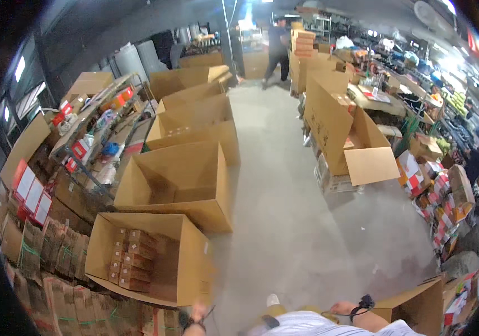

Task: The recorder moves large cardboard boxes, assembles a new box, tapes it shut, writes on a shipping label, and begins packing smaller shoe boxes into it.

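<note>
At lower left, see the open corrugated carton [195, 266] with small brown boxes [137, 260] stacked inside. Cannot tell closure or contact of the left hand [199, 311] at the carton's near corner; see nothing in the loosely curled right hand [341, 308]. Support by the walls, keeping contents level.

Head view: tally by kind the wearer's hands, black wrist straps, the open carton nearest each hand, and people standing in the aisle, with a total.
Hands: 2
Wrist straps: 2
Cartons: 2
Person: 1
Total: 7

Lower-right carton [423, 307] cut off below
</note>
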Action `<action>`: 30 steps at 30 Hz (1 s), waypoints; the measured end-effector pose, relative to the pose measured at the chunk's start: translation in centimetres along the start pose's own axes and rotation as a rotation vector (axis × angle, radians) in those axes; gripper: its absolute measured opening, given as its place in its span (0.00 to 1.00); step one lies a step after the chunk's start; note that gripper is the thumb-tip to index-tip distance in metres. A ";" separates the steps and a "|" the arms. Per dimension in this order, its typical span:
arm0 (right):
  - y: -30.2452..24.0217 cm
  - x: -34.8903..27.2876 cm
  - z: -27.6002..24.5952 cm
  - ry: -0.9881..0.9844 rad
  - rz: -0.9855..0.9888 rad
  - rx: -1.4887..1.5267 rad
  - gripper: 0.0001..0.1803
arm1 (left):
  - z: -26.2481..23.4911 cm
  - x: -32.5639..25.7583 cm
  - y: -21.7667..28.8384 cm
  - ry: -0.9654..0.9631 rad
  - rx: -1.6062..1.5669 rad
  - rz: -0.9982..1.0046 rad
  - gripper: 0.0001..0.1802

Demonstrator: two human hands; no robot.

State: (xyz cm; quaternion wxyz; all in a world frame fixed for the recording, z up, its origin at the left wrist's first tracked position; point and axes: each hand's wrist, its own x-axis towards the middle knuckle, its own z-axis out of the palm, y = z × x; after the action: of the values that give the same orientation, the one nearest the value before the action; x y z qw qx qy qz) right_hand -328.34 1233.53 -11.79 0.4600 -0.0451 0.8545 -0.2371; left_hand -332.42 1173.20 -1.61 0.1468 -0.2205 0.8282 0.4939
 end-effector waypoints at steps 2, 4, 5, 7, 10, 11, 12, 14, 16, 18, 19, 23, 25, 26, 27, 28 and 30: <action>0.3 1.9 -5.7 0.311 0.156 0.500 0.18 | 0.9 12.0 4.4 0.232 0.211 0.074 0.20; -0.8 2.3 -12.0 0.629 0.266 0.809 0.12 | 3.1 19.4 18.3 0.121 0.040 0.367 0.18; 1.6 4.3 -13.5 0.649 0.319 0.851 0.11 | 4.5 24.4 20.5 0.077 -0.049 0.500 0.18; 5.0 6.2 -15.4 0.707 0.546 0.784 0.10 | 8.6 26.8 36.1 -0.144 -0.005 0.568 0.18; 3.9 12.2 -22.4 0.563 0.651 0.732 0.07 | 11.3 33.5 43.3 -0.248 0.161 0.615 0.19; 4.0 14.6 -25.1 0.450 0.677 0.816 0.05 | 12.0 36.2 44.4 -0.318 0.249 0.651 0.19; 3.7 17.5 -28.6 0.440 0.666 0.809 0.05 | 12.6 39.9 43.3 -0.278 0.349 0.641 0.18; 0.4 24.3 -36.3 0.336 0.442 0.331 0.08 | 11.7 44.8 40.0 -0.228 0.322 0.512 0.17; -1.4 31.0 -43.8 0.437 0.458 0.547 0.08 | 8.1 46.5 40.1 -0.335 0.533 0.106 0.18; -8.2 41.4 -53.6 0.578 0.165 0.245 0.10 | 3.3 47.2 30.1 -0.076 0.189 0.062 0.17; -12.1 44.5 -58.4 0.637 0.037 0.498 0.13 | 1.6 47.4 26.3 0.043 0.262 -0.124 0.15; -34.5 47.8 -77.5 0.403 -0.391 0.803 0.13 | -3.0 45.5 22.6 0.246 0.264 -0.738 0.13; -37.7 52.1 -82.6 0.356 -0.535 0.897 0.12 | -2.9 49.6 23.9 0.179 0.248 -0.859 0.14; -39.6 53.4 -84.6 0.397 -0.584 0.714 0.12 | -2.5 52.2 24.3 0.162 0.237 -0.884 0.14; -41.2 55.3 -87.4 0.448 -0.636 0.529 0.12 | -2.5 56.3 25.1 0.143 0.241 -0.873 0.15; -41.0 58.0 -88.3 0.419 -0.600 0.490 0.12 | -2.5 60.2 25.9 0.122 0.260 -0.855 0.15; -40.3 61.9 -89.9 0.297 -0.480 0.468 0.13 | -2.9 67.5 27.0 0.022 0.495 -0.718 0.16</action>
State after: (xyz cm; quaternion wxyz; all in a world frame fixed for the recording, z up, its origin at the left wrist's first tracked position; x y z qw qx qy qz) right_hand -442.10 1212.34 0.58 0.2601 -0.1028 0.7996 -0.5315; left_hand -404.28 1166.95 -11.02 0.3487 -0.4579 0.7940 0.1958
